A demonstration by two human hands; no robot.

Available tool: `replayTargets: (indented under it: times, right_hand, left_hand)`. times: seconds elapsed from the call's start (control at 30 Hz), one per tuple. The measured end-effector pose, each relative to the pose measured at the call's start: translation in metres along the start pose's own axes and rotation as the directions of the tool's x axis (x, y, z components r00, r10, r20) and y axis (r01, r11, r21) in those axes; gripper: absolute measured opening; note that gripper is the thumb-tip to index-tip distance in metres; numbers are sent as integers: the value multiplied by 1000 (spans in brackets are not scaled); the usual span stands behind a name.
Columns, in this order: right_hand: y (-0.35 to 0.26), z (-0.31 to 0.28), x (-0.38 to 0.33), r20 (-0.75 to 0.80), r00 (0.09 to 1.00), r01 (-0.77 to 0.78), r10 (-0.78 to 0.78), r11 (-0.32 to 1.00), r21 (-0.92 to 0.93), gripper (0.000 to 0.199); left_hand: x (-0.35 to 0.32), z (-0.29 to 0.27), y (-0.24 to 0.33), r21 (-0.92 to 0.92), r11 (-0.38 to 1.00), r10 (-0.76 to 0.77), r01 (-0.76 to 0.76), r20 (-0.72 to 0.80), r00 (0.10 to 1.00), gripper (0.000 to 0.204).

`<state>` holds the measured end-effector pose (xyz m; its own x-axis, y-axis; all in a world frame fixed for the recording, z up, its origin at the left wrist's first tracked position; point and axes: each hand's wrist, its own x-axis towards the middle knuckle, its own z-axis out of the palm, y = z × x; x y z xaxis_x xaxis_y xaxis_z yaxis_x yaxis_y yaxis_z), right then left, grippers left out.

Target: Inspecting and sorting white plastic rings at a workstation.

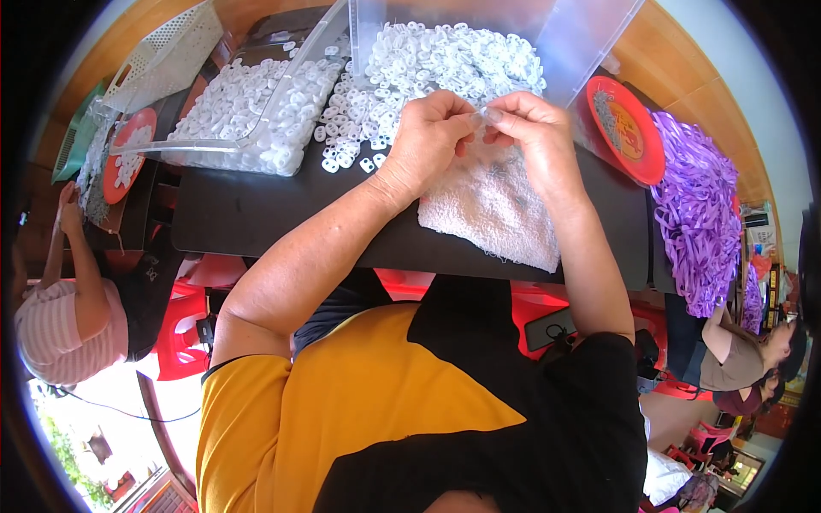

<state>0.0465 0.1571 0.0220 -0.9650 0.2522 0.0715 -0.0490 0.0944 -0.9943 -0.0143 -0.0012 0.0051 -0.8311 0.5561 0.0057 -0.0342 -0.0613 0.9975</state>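
Observation:
My left hand (432, 137) and my right hand (540, 141) meet above the table, thumbs and fingertips pinched together. Between them is something small and pale, too tiny to make out. Under my hands lies a pale pinkish terry cloth (492, 209), its near corner reaching the table's edge. Just beyond, loose white plastic pieces with holes (376, 115) are spread on the dark table (291, 209). More of these white pieces (453, 56) are heaped at a clear plastic bin (581, 38) behind my hands.
At left, a clear box (218, 150) is full of white pieces. On the right are a red plate (654, 158) with small metallic bits and a heap of purple ribbons (694, 214). People sit on both sides; the left one (68, 325) works beside another red plate (114, 184).

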Motion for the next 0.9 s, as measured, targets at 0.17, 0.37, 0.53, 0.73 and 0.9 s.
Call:
replayTargets:
  times: [0.17, 0.37, 0.53, 0.73, 0.9]
  right_hand:
    - [4, -2, 0, 4, 1000, -31, 31, 998, 53, 13]
    - [1, -3, -1, -5, 1000, -3, 3, 998, 63, 14]
    - [0, -3, -3, 16, 1000, -9, 9, 999, 42, 14]
    - [-2, 0, -4, 55, 998, 25, -26, 999, 23, 12]
    - [-3, 1, -5, 54, 997, 48, -50, 998, 50, 11]
  left_hand:
    - [1, 1, -1, 30, 999, 36, -36, 9, 999, 13]
    - [1, 0, 0, -34, 999, 2, -1, 41, 999, 13]
    - [1, 0, 1, -4, 1000, 1, -1, 45, 999, 11]
    - [1, 0, -3, 24, 994, 107, -107, 24, 994, 11]
    - [2, -3, -3, -5, 995, 102, -102, 47, 994, 11]
